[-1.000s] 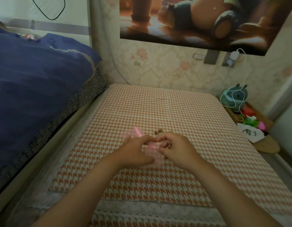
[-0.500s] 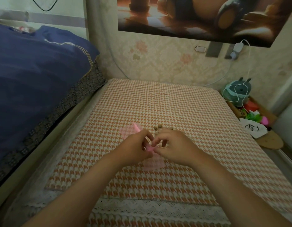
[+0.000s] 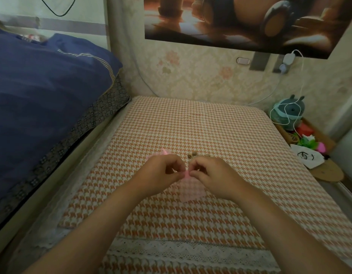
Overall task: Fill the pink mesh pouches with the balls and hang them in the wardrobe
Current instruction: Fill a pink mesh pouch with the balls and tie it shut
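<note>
Two hands meet over the middle of a checked mat (image 3: 191, 123). Left hand (image 3: 161, 175) and right hand (image 3: 212, 177) each pinch the upper edge of a pink mesh pouch (image 3: 191, 189) between thumb and curled fingers, knuckles almost touching. Below the pinch, the pouch spreads flat and see-through over the mat, toward the viewer. Whether anything lies inside it cannot be told. A second pink pouch (image 3: 161, 154) lies on the mat just behind the left hand, partly hidden by it. A small cluster of brown balls (image 3: 192, 154) rests on the mat just beyond both hands. A blue quilt (image 3: 42, 95) lies at left; a poster (image 3: 240, 20) hangs on the far wall; a plush toy (image 3: 287, 111) draped with a white cable (image 3: 286, 115) sits at right, off the mat.
</note>
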